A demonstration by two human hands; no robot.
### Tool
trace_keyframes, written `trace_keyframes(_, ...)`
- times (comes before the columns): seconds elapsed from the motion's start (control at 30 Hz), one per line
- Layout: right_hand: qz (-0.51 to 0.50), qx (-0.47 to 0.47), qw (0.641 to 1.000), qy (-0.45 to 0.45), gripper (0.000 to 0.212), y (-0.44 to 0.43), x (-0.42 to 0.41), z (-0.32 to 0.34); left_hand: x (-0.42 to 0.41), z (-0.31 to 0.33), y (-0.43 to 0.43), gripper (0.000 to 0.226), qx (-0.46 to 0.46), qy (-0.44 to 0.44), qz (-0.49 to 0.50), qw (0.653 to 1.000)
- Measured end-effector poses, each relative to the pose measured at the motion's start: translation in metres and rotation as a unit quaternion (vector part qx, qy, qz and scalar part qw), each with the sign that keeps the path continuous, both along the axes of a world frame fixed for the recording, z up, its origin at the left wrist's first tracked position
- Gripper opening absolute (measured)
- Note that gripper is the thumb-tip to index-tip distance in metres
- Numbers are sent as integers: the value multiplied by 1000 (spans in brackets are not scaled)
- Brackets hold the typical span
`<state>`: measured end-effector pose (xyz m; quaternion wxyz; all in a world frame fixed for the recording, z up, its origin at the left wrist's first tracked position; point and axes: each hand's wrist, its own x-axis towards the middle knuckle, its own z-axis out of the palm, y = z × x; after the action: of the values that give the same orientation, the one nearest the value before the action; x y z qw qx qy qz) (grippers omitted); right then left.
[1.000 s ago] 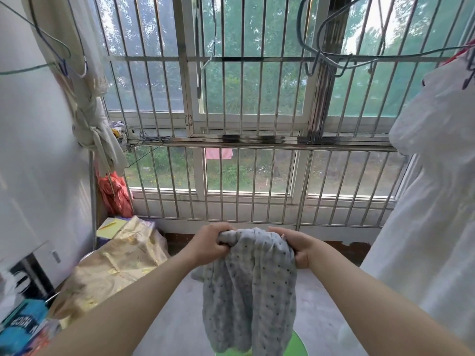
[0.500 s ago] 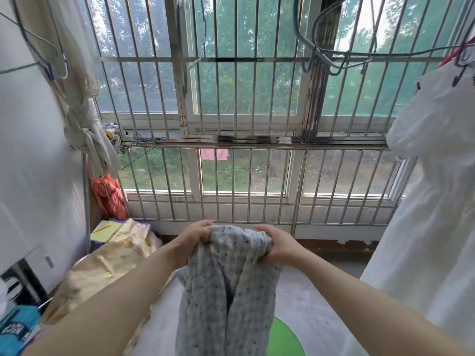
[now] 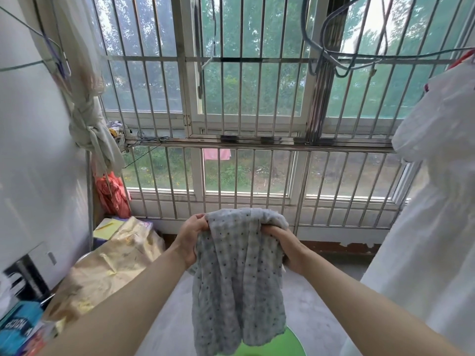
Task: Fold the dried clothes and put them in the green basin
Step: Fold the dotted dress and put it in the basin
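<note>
Together left hand (image 3: 191, 240), right hand (image 3: 285, 249) grip garment (image 3: 239, 278), seemingly over green basin (image 3: 293, 346).

Barred window (image 3: 244, 98) ahead; knotted curtain (image 3: 95, 132) at left above a red bag (image 3: 113, 196); gold foil bag (image 3: 110, 265) below.

The left hand (image 3: 191, 240) and right hand (image 3: 288, 249) grip the top of a grey dotted garment (image 3: 239, 283) hanging above the green basin (image 3: 293, 343); a white dress (image 3: 431, 201) hangs right, before the barred window (image 3: 244, 104).
</note>
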<state>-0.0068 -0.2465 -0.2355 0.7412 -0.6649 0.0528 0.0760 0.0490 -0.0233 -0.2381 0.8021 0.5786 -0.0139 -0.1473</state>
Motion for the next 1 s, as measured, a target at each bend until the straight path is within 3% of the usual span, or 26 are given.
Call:
trace_keyframes(0.17,-28,49,996,71,31,-4,-4,4,2,-12,-1,49,-5,2,43,999)
trace_keyframes(0.37,-55,119,988,83,42,-7,-4,5,-11,-27,-3,102,39,30,-6,999)
trace_keyframes(0.53,-44,144,986,72,39,-10,-5,4,-21,-34,-9,91,106,23,-112,988)
trace_keyframes(0.63,-42,188,980,46,25,-14,-8,6,-19,-25,-10,76,72,-19,-59,995)
trace_keyframes(0.73,-16,205,976,76,44,-16,-10,7,-16,-14,-5,78,38,-72,-64,995)
trace_keyframes(0.9,28,245,966,72,46,-19,-12,9,-17,0,-4,68,31,-53,-126,990)
trace_keyframes(1.0,68,260,961,60,37,-17,-13,12,-23,4,-9,76,18,-32,-157,987)
